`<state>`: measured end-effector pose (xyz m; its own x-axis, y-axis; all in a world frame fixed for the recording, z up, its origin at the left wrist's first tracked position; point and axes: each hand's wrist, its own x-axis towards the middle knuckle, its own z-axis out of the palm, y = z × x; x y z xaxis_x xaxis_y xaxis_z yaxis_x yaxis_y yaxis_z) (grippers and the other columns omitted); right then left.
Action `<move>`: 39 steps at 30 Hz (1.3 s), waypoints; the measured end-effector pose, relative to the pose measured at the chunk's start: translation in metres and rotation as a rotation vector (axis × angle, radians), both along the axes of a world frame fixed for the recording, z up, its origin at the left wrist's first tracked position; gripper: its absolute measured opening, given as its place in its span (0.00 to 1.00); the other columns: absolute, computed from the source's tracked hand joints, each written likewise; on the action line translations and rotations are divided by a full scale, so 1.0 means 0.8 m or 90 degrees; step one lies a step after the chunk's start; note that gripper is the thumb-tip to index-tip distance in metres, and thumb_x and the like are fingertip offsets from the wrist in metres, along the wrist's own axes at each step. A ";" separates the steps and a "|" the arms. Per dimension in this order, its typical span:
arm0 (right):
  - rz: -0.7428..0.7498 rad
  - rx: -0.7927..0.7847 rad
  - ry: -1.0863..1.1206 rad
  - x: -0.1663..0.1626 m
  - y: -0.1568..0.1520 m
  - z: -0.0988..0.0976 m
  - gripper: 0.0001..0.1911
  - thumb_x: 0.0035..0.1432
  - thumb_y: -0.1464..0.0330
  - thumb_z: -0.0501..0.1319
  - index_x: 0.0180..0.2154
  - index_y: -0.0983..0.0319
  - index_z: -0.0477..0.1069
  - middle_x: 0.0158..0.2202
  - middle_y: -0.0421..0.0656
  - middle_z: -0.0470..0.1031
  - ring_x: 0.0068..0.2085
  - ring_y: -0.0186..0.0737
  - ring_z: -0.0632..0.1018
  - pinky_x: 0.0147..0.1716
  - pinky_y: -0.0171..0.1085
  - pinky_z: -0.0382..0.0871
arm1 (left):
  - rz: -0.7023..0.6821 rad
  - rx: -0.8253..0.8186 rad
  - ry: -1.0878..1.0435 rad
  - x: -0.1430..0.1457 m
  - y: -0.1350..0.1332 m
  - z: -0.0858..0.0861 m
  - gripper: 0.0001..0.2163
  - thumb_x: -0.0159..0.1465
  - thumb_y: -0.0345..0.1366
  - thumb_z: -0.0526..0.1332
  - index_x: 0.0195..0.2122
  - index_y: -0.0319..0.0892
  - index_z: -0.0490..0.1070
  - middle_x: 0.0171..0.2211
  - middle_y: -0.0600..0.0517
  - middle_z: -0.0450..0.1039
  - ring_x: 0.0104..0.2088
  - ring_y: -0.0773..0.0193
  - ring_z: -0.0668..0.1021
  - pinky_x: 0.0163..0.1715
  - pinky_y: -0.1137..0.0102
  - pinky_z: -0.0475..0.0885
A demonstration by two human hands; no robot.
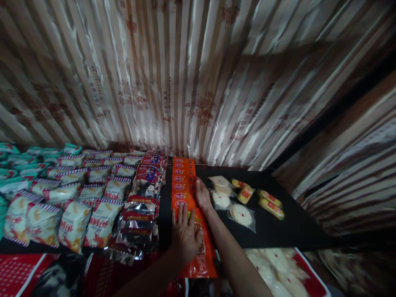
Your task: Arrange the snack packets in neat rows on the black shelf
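A row of overlapping orange snack packets (pixel 183 173) runs from the table's back edge to its front. My left hand (pixel 186 237) lies flat on the nearest packet, fingers stretched out. Against the right edge of the row rests my right hand (pixel 202 196), its fingers extended along the packets and grasping nothing visible. Left of the orange row stands a similar row of dark red and black packets (pixel 140 206). To the right lie several round pale items in clear wrappers (pixel 243 215) and a few yellow-and-red wrapped snacks (pixel 246 194).
White snack bags with striped tops (pixel 74 220) fill the left side, with green bags (pixel 27 170) beyond them. Red crates (pixel 18 264) stand along the front, one holding pale wrapped items (pixel 275 264). A pleated curtain (pixel 185 82) hangs behind the black tabletop (pixel 287 231).
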<state>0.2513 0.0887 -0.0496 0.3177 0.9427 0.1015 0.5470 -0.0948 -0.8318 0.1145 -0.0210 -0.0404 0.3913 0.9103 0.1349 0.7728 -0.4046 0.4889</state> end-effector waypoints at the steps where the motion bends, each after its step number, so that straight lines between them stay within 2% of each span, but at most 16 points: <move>1: -0.001 0.000 -0.003 0.000 0.001 -0.002 0.38 0.60 0.48 0.37 0.56 0.69 0.62 0.59 0.53 0.61 0.61 0.43 0.60 0.61 0.43 0.48 | 0.002 -0.002 -0.001 0.001 0.000 -0.002 0.27 0.59 0.45 0.55 0.59 0.41 0.59 0.62 0.43 0.54 0.62 0.45 0.54 0.60 0.47 0.47; 6: -0.008 0.010 0.000 0.000 0.003 -0.007 0.38 0.60 0.47 0.38 0.54 0.67 0.66 0.59 0.51 0.62 0.60 0.43 0.61 0.61 0.42 0.49 | 0.012 0.012 0.000 0.003 0.001 -0.012 0.28 0.60 0.47 0.54 0.59 0.40 0.59 0.62 0.41 0.54 0.63 0.45 0.53 0.59 0.47 0.50; 13: -0.039 0.015 0.004 -0.008 0.008 -0.013 0.39 0.57 0.44 0.38 0.52 0.65 0.68 0.57 0.49 0.65 0.58 0.45 0.65 0.59 0.43 0.54 | 0.018 0.068 0.040 -0.003 0.006 -0.024 0.29 0.60 0.51 0.52 0.59 0.43 0.58 0.61 0.44 0.56 0.63 0.46 0.54 0.59 0.48 0.50; 21: -0.025 0.039 -0.045 -0.022 0.016 -0.015 0.43 0.56 0.42 0.35 0.45 0.65 0.74 0.54 0.52 0.68 0.58 0.47 0.65 0.58 0.44 0.54 | 0.043 0.050 0.000 -0.014 0.010 -0.014 0.25 0.61 0.48 0.52 0.57 0.43 0.62 0.60 0.44 0.59 0.63 0.47 0.53 0.60 0.49 0.50; 29: -0.003 0.071 -0.096 -0.047 0.030 -0.021 0.43 0.58 0.45 0.33 0.44 0.67 0.74 0.51 0.54 0.71 0.57 0.47 0.66 0.57 0.44 0.55 | 0.069 0.026 0.012 -0.028 0.017 -0.013 0.27 0.60 0.48 0.53 0.58 0.41 0.61 0.61 0.43 0.55 0.63 0.46 0.53 0.60 0.49 0.49; 35: 0.014 0.088 -0.112 -0.046 0.030 -0.022 0.41 0.59 0.45 0.33 0.45 0.65 0.73 0.50 0.52 0.72 0.57 0.47 0.66 0.57 0.45 0.55 | 0.059 -0.026 -0.013 -0.030 0.016 -0.004 0.27 0.60 0.47 0.52 0.60 0.42 0.58 0.63 0.44 0.51 0.64 0.49 0.49 0.61 0.49 0.45; 39: -0.014 0.070 -0.102 -0.044 0.025 -0.024 0.42 0.57 0.44 0.34 0.41 0.65 0.75 0.49 0.53 0.72 0.58 0.47 0.64 0.58 0.46 0.53 | 0.043 -0.037 -0.012 -0.033 0.017 -0.001 0.28 0.60 0.48 0.52 0.61 0.43 0.56 0.64 0.45 0.49 0.64 0.50 0.48 0.61 0.49 0.44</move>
